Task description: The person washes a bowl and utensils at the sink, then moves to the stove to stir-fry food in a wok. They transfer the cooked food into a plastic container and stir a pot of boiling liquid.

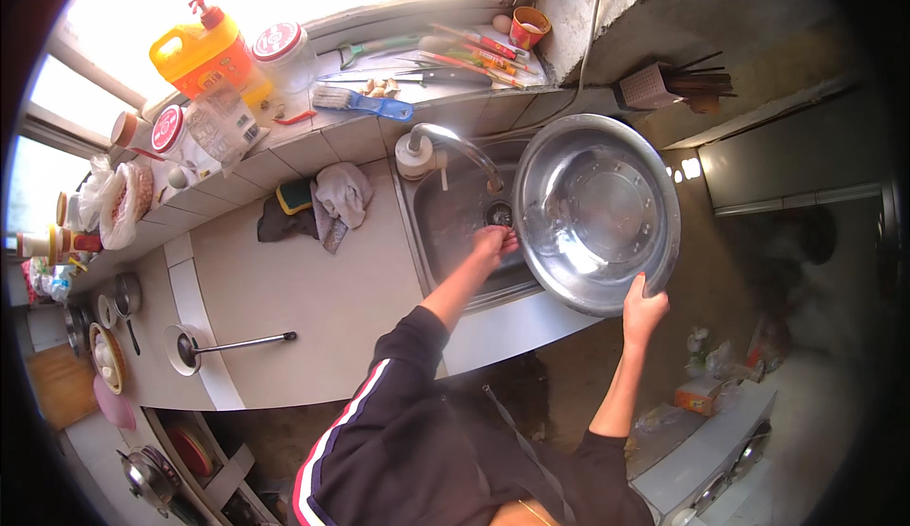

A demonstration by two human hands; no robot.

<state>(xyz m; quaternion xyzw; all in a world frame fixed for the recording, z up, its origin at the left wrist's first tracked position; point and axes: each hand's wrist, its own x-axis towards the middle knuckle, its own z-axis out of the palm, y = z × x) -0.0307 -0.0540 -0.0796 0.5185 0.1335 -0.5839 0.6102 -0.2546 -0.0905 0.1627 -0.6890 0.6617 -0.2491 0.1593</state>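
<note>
My right hand (645, 307) grips the lower right rim of a wide stainless steel basin (611, 202), thumb on the inside. The basin is tilted over the right part of the sink (455, 231), its inside facing me, with some drops on the metal. My left hand (495, 243) is in the sink just below the drain (498, 213), fingers curled, close to the basin's left rim. Whether those fingers touch the rim or hold something is hard to tell. Above the sink arches a chrome faucet (462, 138) with a white fitting (416, 156) at its base.
Left of the sink lie cloths (341, 195) and a sponge (295, 195). A ladle (242, 345) rests in a white bowl (178, 359). The tiled ledge holds a blue brush (366, 103), a knife (455, 77) and a yellow jug (213, 57). A chopstick holder (643, 87) hangs at right.
</note>
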